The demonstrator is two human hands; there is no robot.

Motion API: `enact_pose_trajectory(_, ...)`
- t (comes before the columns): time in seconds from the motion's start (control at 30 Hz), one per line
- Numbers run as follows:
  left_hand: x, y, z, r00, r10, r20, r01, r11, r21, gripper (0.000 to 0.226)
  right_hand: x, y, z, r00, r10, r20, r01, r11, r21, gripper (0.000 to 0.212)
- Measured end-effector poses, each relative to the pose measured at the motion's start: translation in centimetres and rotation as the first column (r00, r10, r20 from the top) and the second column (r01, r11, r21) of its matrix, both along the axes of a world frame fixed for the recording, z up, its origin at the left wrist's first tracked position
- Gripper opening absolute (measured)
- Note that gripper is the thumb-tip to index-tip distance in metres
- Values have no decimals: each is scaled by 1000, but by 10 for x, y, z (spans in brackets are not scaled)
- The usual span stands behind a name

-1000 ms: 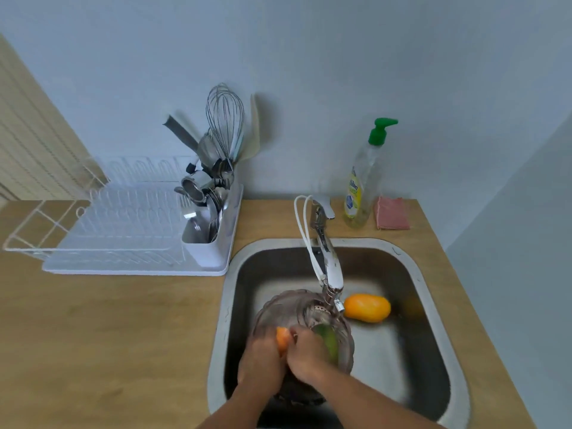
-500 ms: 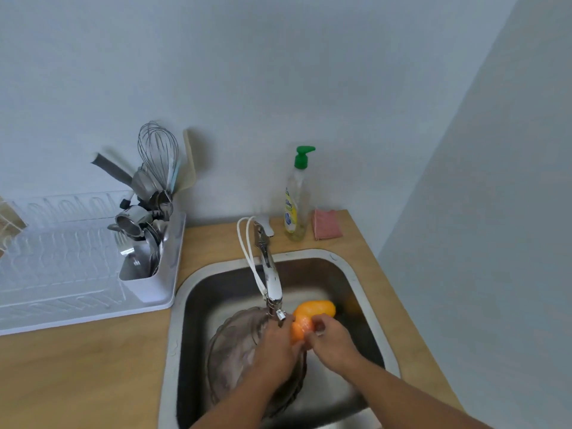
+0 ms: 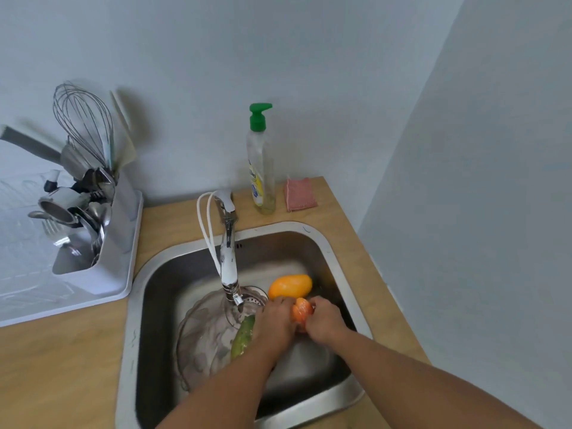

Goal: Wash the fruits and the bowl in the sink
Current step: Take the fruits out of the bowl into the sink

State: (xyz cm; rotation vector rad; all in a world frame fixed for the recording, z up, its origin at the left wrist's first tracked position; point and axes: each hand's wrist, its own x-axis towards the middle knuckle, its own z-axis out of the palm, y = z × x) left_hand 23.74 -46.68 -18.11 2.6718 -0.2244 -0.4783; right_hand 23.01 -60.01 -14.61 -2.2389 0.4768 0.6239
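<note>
**Asker:** Wooden, is it, the surface around the basin?

**Describer:** Yes. A pale wood counter [image 3: 62, 360] runs along a plain light blue-grey wall [image 3: 309, 72] and ends on the right at a second wall [image 3: 495, 212], forming a corner. A steel sink [image 3: 154, 305] is set into the counter.

**Asker:** Where are the hands?

**Describer:** Both reach into the sink from the bottom edge. The left hand [image 3: 275, 326] and the right hand [image 3: 325, 323] are curled around a small orange fruit [image 3: 301, 311], each gripping one side of it, fingers closed against its skin. They hold it just right of the tap's spout.

**Asker:** And the other fruit and the bowl?

**Describer:** A clear glass bowl [image 3: 201, 335] sits in the basin under the tap [image 3: 229, 264]. A green fruit [image 3: 243, 339] lies in it, partly hidden by the left wrist. A yellow-orange mango [image 3: 289, 286] rests on the sink floor behind the hands, just beside the held fruit. I cannot tell whether water is running.

**Asker:** What else is on the counter?

**Describer:** Behind the sink stands a clear soap bottle [image 3: 261, 174] with a green pump, and near it to the right lies a pink sponge [image 3: 300, 195]. To the left is a white drying rack [image 3: 46, 292]; its cutlery holder [image 3: 120, 218] is crowded with metal utensils, a wire whisk [image 3: 82, 122] rising tallest.
</note>
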Motion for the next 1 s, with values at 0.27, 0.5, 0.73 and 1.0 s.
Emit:
enact_pose_trajectory(0.27,-4,-8,-3,1000,10,21,-10,1000,12,50,-6,-4,-12,999,-23,28,23,1000,-17,32)
enact_pose_trajectory(0.5,-27,26,5,973,160,166,-146,985,-92,54,-11,3,-7,964,108,242,-81,989,-120,34)
enact_pose_trajectory(0.73,-64,77,-8,902,400,-165,-417,905,-84,84,-8,59,-5,935,280,216,-279,960,-36,35)
enact_pose_trajectory(1.0,-69,71,-15,824,516,-236,-556,817,-155,91,-19,79,-25,944,329,-16,-330,943,-55,35)
